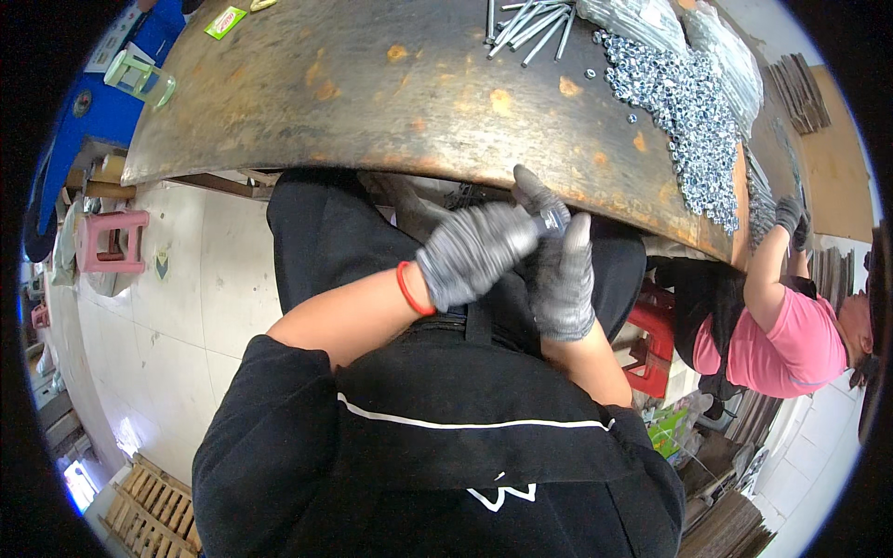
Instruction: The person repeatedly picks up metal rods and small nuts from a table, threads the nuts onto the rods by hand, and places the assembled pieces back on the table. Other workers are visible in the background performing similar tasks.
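A worn metal worktable (pixel 372 102) spans the space before the seated worker, its near edge curving just past the worker's knees. To the right sits a co-worker in pink (pixel 786 339), gloved hands over the table. A slatted wooden pallet (pixel 149 510) lies at lower left; a red stool (pixel 651 344) and a pink stool (pixel 113 242) flank the worker. On the tabletop I see a heap of shiny nuts (pixel 684 130), clear plastic bags (pixel 642 23) behind it, loose metal rods (pixel 539 23), and a clear container (pixel 139 79) at the left end.

The left hand (pixel 479 256) and right hand (pixel 565 270), in grey gloves, meet above the lap by the table edge. The left is blurred, fingers curled against the right, whose thumb and forefinger stand apart. Between them is a small dark piece (pixel 551 221), partly covered by the left; I can't tell whether either grips it or it belongs to a glove. It bears pale marks too small to read. A green packet (pixel 225 22) has printing.
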{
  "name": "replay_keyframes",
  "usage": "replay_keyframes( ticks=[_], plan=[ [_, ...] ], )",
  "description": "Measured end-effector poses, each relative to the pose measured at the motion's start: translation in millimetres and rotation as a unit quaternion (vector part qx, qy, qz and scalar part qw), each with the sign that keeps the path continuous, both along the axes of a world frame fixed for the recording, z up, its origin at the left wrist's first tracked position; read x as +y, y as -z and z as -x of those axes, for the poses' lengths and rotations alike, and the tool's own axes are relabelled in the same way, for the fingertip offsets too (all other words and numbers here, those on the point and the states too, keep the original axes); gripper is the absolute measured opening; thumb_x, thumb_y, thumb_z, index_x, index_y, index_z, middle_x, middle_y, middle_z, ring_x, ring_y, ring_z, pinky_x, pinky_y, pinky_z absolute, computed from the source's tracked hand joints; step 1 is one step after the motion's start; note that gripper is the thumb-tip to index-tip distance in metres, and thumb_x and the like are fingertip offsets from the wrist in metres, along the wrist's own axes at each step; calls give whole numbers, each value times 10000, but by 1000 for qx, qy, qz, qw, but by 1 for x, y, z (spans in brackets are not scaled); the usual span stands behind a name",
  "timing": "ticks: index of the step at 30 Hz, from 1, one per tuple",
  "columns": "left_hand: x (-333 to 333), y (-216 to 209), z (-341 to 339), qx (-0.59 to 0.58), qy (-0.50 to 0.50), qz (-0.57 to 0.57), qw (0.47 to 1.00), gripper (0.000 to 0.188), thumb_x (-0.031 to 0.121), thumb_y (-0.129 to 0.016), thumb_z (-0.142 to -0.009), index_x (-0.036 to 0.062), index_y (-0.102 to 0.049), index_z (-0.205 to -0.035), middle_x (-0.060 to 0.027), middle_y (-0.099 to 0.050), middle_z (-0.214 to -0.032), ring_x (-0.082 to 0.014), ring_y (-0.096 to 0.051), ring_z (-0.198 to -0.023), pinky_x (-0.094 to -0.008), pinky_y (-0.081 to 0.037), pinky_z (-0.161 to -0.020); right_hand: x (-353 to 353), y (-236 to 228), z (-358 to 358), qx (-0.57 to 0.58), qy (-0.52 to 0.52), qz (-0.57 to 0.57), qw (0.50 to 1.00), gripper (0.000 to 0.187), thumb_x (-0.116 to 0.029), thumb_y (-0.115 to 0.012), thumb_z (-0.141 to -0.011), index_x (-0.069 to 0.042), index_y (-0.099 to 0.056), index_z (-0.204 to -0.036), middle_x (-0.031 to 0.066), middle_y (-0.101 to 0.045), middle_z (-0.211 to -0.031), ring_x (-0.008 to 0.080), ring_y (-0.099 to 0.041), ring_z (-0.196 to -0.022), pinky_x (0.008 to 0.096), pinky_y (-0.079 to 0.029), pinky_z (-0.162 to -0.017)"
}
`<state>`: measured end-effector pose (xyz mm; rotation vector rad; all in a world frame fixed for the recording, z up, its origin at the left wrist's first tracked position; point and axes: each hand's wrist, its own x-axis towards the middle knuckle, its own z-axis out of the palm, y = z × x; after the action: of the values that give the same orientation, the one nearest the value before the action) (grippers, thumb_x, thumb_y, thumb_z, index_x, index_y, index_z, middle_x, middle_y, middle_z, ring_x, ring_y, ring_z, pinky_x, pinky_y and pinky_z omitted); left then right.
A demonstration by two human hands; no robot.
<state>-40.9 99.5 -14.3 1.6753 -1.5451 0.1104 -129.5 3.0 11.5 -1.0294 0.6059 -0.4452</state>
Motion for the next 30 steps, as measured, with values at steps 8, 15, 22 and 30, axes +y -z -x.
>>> replay_keyframes(
  ticks=[8, 15, 22, 30],
  plan=[
    [18, 7, -27, 417, 103, -23, 903, 282, 273, -604, -868, 6, -633, -955, -41, -622, -736, -110, -547, -626, -246, -455, -596, -18, 5, 27, -2, -105, 352, 930, 302, -145, -626, -853, -22, -581, -1125, 143, -586, -1071, 271, -584, -968, 335, -458, -866],
    [-12, 44, -7, 289, 130, -190, 929, 278, 257, -532, -888, 60, -641, -1051, -154, -654, -973, -330, -606, -909, -382, -472, -821, -56, 38, 44, 164, -167, 585, 777, 237, -256, -603, -851, -25, -639, -892, 194, -623, -815, 362, -603, -797, 409, -480, -700],
    [-89, 154, -38, -132, -108, -294, 940, 377, 380, -427, -927, 114, -557, -1160, -124, -595, -1147, -290, -559, -1045, -385, -437, -891, -81, 51, 52, 222, -47, 480, 847, 249, -241, -614, -859, -14, -633, -959, 184, -649, -895, 322, -636, -837, 361, -491, -745],
    [-107, 164, -32, 44, 54, -564, 823, 375, 316, -441, -924, 78, -561, -1187, -151, -592, -1168, -294, -552, -1088, -363, -410, -942, -204, 61, 35, 311, 97, 489, 809, 390, -198, -610, -869, 7, -508, -1185, 170, -623, -1083, 250, -605, -975, 348, -472, -840]
  ],
)
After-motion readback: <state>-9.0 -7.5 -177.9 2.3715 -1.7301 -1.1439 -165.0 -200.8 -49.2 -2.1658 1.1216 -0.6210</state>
